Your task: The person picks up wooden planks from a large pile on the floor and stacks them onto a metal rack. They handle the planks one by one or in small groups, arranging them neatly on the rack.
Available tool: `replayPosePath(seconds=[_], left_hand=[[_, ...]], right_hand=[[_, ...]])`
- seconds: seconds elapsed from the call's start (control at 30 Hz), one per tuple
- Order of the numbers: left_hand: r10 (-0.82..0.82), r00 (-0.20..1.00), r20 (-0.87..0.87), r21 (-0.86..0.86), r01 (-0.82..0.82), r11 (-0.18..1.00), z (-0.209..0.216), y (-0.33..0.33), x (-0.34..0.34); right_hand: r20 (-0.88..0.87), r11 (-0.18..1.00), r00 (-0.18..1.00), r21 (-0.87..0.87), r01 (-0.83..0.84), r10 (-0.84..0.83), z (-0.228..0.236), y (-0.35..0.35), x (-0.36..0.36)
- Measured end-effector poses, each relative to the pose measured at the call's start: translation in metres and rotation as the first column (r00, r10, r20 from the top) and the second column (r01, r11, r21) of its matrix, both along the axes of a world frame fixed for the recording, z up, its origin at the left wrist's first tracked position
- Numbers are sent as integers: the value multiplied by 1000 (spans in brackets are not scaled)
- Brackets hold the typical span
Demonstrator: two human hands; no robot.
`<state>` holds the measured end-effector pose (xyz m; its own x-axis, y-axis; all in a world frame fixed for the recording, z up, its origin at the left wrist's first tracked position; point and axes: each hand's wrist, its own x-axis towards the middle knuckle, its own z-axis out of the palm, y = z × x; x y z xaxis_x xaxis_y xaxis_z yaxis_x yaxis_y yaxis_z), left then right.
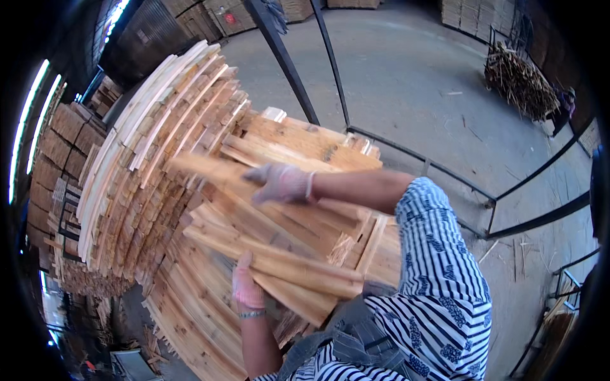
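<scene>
My left hand (246, 282), in a pale pinkish work glove, grips the side of a few long wooden boards (273, 257) lying close to my body. Its thumb rests on the top edge, and the other fingers are mostly hidden. Ahead of it, my gloved right hand (283, 183) is smeared by motion. Its fingers close over a wooden board (206, 168) that is blurred along with the hand and points toward the tall stack on the left. More loose boards (298, 222) lie beneath the right forearm.
A tall curved-looking stack of boards (159, 140) rises at the left. Further boards (318, 143) lie beyond my right hand. A dark metal frame (419, 155) borders the work area on the right. A bundle of wood strips (518, 82) stands on the concrete floor (406, 70), beside a person.
</scene>
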<state>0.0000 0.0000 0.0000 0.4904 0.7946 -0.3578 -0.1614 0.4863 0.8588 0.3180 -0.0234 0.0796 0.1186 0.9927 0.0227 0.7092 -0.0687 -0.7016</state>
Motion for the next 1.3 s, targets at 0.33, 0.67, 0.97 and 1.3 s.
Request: replayPosePath(seconds=[0.33,0.67,0.97,1.3], left_hand=[[98,995,14,-23,-98,995,-8,0,-2],[148,979,139,-164,-124,979,-22,-4,-24],[273,932,238,-208,-225,952,3,-38,-83],[608,784,122,-6,-612,791,7,-61,-189]], right_hand=[[429,912,833,-51,407,-348,-90,25,156],[380,872,858,-206,444,-346,-61,37,136],[392,830,820,-205,519,-417,-75,78,157],[499,815,765,-179,551,-407,-68,75,138]])
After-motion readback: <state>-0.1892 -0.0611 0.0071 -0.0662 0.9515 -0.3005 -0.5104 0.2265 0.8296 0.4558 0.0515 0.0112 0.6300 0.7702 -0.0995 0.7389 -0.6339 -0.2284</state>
